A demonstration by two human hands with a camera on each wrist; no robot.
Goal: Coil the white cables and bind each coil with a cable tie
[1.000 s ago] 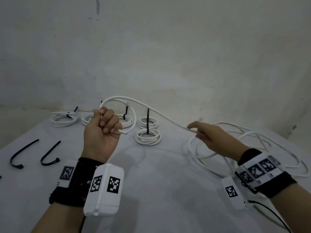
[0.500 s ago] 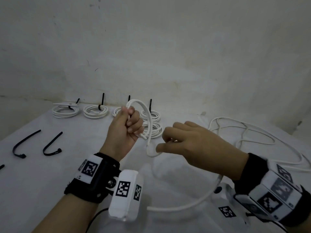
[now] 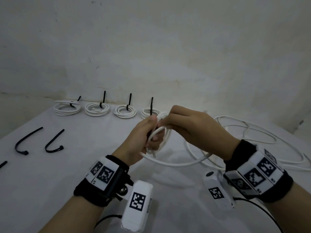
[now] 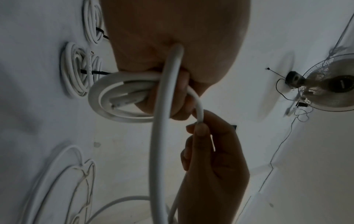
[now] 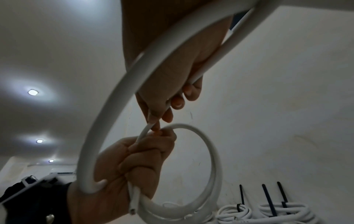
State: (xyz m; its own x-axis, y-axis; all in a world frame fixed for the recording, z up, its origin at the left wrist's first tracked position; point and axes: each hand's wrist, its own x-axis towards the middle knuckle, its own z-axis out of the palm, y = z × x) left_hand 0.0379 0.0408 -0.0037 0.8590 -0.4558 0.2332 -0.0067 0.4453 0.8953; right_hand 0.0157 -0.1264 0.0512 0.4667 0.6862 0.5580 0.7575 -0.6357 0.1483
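My left hand (image 3: 144, 137) grips a small coil of white cable (image 3: 161, 138) above the middle of the table; in the left wrist view the coil (image 4: 122, 97) loops round its curled fingers. My right hand (image 3: 190, 126) meets it from the right and pinches the running cable (image 5: 145, 130) between thumb and fingers right at the left hand (image 5: 134, 163). From the coil the cable sweeps down in a wide arc (image 3: 181, 163) to a loose pile of white cable (image 3: 262, 142) at the right. Two loose black cable ties (image 3: 28, 140) (image 3: 53, 142) lie at the left.
Several bound white coils (image 3: 96, 109) with upright black ties stand in a row along the wall at the back. Another black tie end (image 3: 3, 164) shows at the left edge. A wall fan (image 4: 329, 81) appears in the left wrist view.
My right hand has drawn in from the far right to meet my left hand, laying another loop of cable onto the coil. Both hands have shifted toward the table's middle.
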